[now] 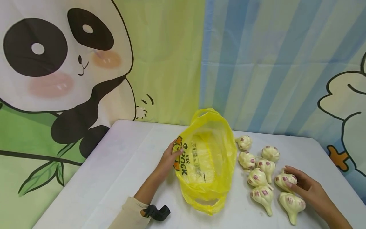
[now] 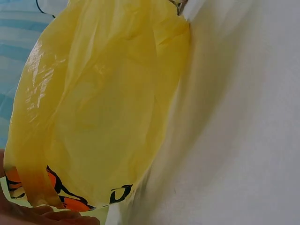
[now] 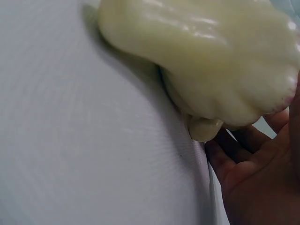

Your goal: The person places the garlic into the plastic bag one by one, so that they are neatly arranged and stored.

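And here the rim of the yellow bag [image 1: 206,159] is pinched by the left hand [image 1: 168,159], thumb laid over the printed edge, the other fingers tucked behind the plastic. The left forearm is angled forward and inward from the near edge, a beige sleeve [image 1: 130,214] pushed back below the wrist and a black wrist mount [image 1: 158,212] strapped on beside it. The bag is stretched out just to the right of those fingers, its mouth turned toward the head camera, one handle loop at the far end and one at the near end.

Over to the right hand [image 1: 308,187]! It is brought in from the right, wrist low, and a garlic bulb [image 1: 285,181] is held between thumb and curved fingers; the gap is kept narrow, about the bulb's own width. Whether it is lifted off the white table [image 1: 114,181] cannot be told.

Just nearer than the thumb, another bulb [image 1: 292,205] is set down, its stem pointed to the near edge; in the right wrist view it is seen huge. Six more bulbs [image 1: 257,177] are scattered left of the right fingertips, between them and the bag.
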